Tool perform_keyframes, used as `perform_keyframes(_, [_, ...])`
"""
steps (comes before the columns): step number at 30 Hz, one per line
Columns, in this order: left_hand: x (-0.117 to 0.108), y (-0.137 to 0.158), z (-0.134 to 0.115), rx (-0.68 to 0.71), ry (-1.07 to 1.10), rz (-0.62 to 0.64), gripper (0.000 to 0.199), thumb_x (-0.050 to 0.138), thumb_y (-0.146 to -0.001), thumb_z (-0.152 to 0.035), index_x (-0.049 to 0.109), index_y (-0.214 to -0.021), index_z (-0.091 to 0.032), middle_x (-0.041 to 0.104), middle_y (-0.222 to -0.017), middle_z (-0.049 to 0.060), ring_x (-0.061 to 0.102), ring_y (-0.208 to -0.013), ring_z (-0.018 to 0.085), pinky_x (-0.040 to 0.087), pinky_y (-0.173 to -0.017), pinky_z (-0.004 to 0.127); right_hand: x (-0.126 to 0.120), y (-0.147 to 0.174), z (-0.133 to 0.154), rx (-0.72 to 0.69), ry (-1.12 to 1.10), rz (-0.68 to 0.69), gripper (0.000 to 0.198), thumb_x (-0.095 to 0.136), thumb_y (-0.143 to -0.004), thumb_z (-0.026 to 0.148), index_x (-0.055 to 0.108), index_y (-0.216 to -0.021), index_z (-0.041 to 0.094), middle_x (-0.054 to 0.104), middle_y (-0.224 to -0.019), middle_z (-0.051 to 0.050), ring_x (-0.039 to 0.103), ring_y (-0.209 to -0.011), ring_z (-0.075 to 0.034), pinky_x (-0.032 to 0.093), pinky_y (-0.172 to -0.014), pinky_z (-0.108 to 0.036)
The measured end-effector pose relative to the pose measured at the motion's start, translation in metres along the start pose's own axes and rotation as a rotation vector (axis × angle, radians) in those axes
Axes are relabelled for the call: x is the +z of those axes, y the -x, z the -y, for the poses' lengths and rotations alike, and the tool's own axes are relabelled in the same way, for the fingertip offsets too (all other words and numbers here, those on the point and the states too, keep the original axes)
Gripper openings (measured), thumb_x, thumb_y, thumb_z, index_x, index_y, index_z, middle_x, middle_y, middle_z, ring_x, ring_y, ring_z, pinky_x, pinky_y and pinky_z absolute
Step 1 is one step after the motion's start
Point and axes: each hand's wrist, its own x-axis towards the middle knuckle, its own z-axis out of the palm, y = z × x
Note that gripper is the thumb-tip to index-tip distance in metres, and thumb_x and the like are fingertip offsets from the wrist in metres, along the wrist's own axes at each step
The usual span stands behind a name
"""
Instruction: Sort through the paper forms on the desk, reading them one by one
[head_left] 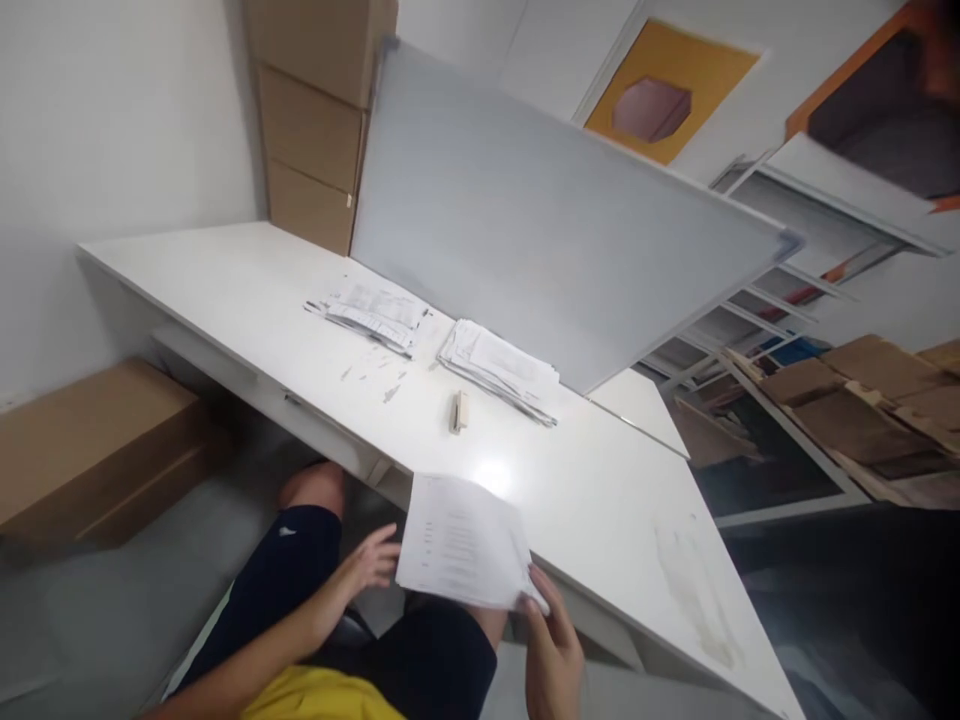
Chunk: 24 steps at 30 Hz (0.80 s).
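Note:
A sheaf of printed paper sheets (461, 540) is held over my lap, its far edge overlapping the front edge of the table. My right hand (551, 640) pinches its near right corner between thumb and fingers. Just off the left edge of the sheets is my left hand (371, 560), fingers stretched out and apart, with nothing in it. A small beige stapler (459, 412) lies on the table beyond the sheets. Behind it rests a thick stack of papers (499, 365), and farther left sits a second, looser paper stack (375, 312).
A white table (600, 500) spans the view, with dark smudges on its top. A whiteboard (540, 200) leans along its back. Cardboard boxes (311, 130) are stacked behind, and another box (97, 440) stands on the floor at left. Shelving with flat cardboard (862, 400) is at right.

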Motion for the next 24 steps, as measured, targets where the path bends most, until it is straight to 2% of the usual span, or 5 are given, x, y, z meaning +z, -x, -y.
perform_keyframes(5, [0.01,-0.017,-0.043,0.043,-0.125,-0.061,0.064,0.058,-0.083,-0.063,0.052,-0.137,-0.028,0.054,-0.141,0.007,0.04,-0.139,0.029,0.031,-0.116,0.047,0.021,0.004,0.018,0.076,-0.283,0.158,0.048,0.072,-0.075,0.045,0.07,-0.117,0.02,0.053,-0.142,-0.01,0.042,-0.137,-0.032,0.037,-0.113,-0.048])
perform_keyframes(10, [0.031,-0.051,-0.052,0.154,-0.186,-0.045,0.073,0.057,-0.088,-0.051,0.031,-0.15,-0.022,0.042,-0.151,0.01,0.042,-0.137,0.028,0.037,-0.113,0.044,0.032,0.003,0.038,0.234,-0.368,0.012,0.067,0.071,-0.077,0.045,0.053,-0.136,0.021,0.05,-0.145,-0.011,0.047,-0.134,-0.029,0.04,-0.112,-0.045])
perform_keyframes(16, [0.028,-0.067,-0.05,0.143,-0.307,-0.001,0.074,0.056,-0.087,-0.031,0.024,-0.153,-0.022,0.046,-0.149,0.011,0.048,-0.133,0.026,0.04,-0.11,0.044,0.026,-0.027,0.058,0.342,-0.329,0.037,0.093,0.079,-0.068,0.042,0.035,-0.148,0.023,0.058,-0.135,-0.012,0.06,-0.119,-0.028,0.053,-0.097,-0.042])
perform_keyframes(21, [0.024,-0.08,-0.044,0.17,-0.382,-0.019,0.07,0.056,-0.083,-0.026,0.031,-0.148,-0.02,0.045,-0.148,0.012,0.043,-0.137,0.027,0.034,-0.115,0.046,0.038,-0.066,0.066,0.301,-0.218,0.136,0.097,0.08,-0.063,0.036,0.036,-0.148,0.023,0.067,-0.119,-0.01,0.064,-0.108,-0.027,0.055,-0.089,-0.039])
perform_keyframes(24, [0.025,-0.095,-0.046,0.218,-0.406,-0.136,0.062,0.052,-0.085,-0.025,0.034,-0.145,-0.019,0.046,-0.146,0.014,0.044,-0.136,0.028,0.035,-0.114,0.048,0.047,-0.095,0.07,0.247,-0.178,0.172,0.095,0.076,-0.062,0.033,0.038,-0.148,0.02,0.07,-0.107,-0.008,0.066,-0.098,-0.026,0.055,-0.083,-0.038])
